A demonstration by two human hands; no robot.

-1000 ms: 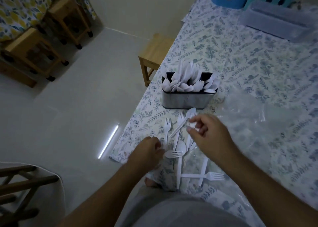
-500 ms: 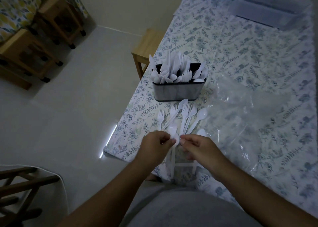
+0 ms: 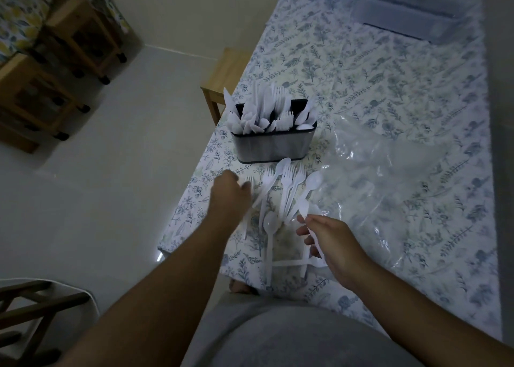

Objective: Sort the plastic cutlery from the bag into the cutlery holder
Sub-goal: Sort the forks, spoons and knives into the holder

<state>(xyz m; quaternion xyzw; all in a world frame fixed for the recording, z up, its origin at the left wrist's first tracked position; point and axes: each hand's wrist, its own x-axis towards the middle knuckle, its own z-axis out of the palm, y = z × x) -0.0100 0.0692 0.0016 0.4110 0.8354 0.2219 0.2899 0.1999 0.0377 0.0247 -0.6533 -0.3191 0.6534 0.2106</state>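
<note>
Right hand (image 3: 333, 241) pinches a white spoon (image 3: 305, 209). Left hand (image 3: 229, 194), blurred, apparently curled over a fork (image 3: 248, 181). Loose cutlery (image 3: 289, 188) between the hands; cutlery holder (image 3: 274, 144) beyond; bag (image 3: 389, 177) right.

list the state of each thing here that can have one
cutlery holder: upright, packed with white cutlery
plastic bag: lying flat and crumpled, looks empty
loose cutlery: lying unsorted on the tablecloth in front of the holder
left hand: reaching over the loose forks, grip blurred
right hand: pinching a white spoon
grey lidded box: closed
</note>
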